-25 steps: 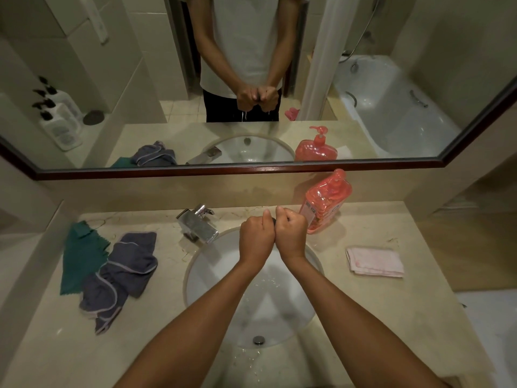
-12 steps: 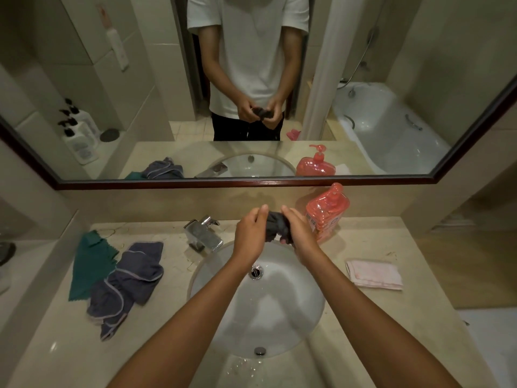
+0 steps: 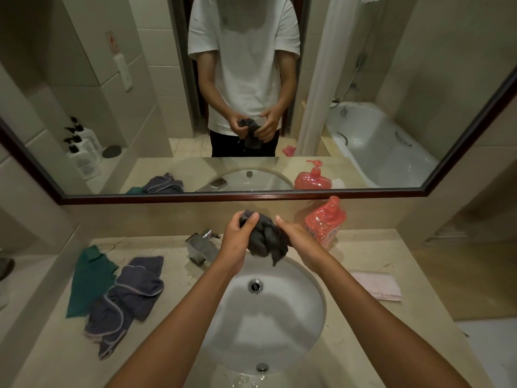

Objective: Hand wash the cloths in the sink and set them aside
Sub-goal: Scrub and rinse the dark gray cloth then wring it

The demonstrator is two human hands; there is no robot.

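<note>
A dark grey wet cloth (image 3: 264, 238) hangs bunched between my two hands above the back of the white sink (image 3: 305, 326). My left hand (image 3: 237, 242) grips its left side, thumb and fingers curled over the top. My right hand (image 3: 296, 236) holds the right side, its fingers wrapped under the cloth. A corner of the cloth dangles toward the basin. The sink holds no cloth; its drain (image 3: 255, 285) is uncovered.
A blue-grey cloth (image 3: 128, 301) and a green cloth (image 3: 88, 281) lie on the counter left of the sink. A folded pink cloth (image 3: 377, 285) lies at the right. The chrome tap (image 3: 202, 246) and a red soap bottle (image 3: 324, 222) stand behind the basin, below the mirror.
My fists, pressed together a second ago, have parted and the grey cloth has loosened and opened out between them. The view has tilted upward.
</note>
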